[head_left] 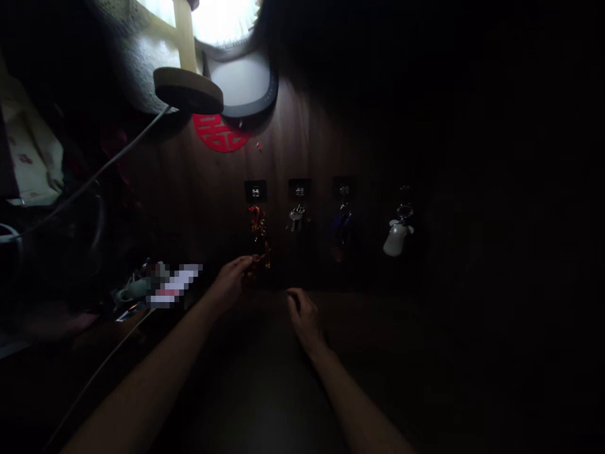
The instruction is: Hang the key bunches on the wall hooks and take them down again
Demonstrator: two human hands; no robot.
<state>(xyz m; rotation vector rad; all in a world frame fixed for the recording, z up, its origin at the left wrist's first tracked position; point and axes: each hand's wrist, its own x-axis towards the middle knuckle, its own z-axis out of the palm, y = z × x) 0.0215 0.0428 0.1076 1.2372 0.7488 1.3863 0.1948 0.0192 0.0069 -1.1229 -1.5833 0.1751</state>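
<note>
A red and yellow charm with keys (258, 227) hangs from the leftmost hook on a dark wooden panel. My left hand (232, 275) is at its lower end, thumb and fingertips pinched together. Something small and reddish shows at those fingertips, too dim to name. Lower and to the right, my right hand (305, 318) is loosely curled, thumb near the index finger; what it holds, if anything, is hidden. A bunch of silver keys (296, 216) hangs on the second hook, a dark bluish bunch (344, 221) on the third, and a white figure-shaped keychain (397, 239) at the far right.
Above the hooks is a bright lamp (227, 22), beside a disc-shaped base (189, 90), a grey-topped device (242, 82) and a red round paper cutout (221, 134). A white cable (120, 154) crosses the left side. Cluttered items (137, 290) lie at lower left. Deep shadow covers the right.
</note>
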